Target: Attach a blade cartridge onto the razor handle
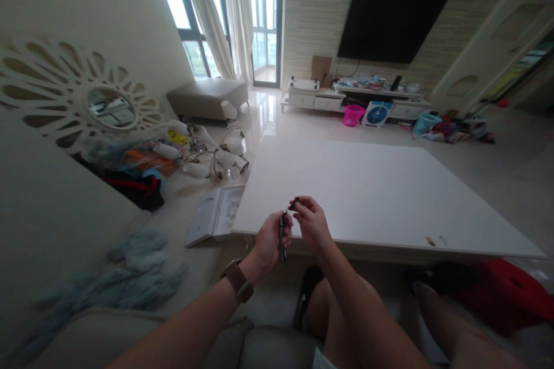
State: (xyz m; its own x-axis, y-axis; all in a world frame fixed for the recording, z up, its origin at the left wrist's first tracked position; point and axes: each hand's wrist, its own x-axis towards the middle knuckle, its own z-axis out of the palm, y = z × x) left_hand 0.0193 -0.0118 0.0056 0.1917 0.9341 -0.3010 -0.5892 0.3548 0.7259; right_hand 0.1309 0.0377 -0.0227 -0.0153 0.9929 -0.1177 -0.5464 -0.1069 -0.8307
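My left hand (270,239) is closed round a thin dark pen-like object (283,236), held upright just in front of the near edge of a low white table (389,190). A brown watch sits on that wrist. My right hand (310,222) pinches a small dark piece (294,204), perhaps a cap, right beside the top of the dark object. Both hands hover together over the table's front edge, above my knees.
A white tray-like piece (215,216) lies on the floor left of the table, with a light fixture (214,152) and bags behind it. A TV (392,22) and low cabinet stand at the far wall. A red object (506,294) sits at the right.
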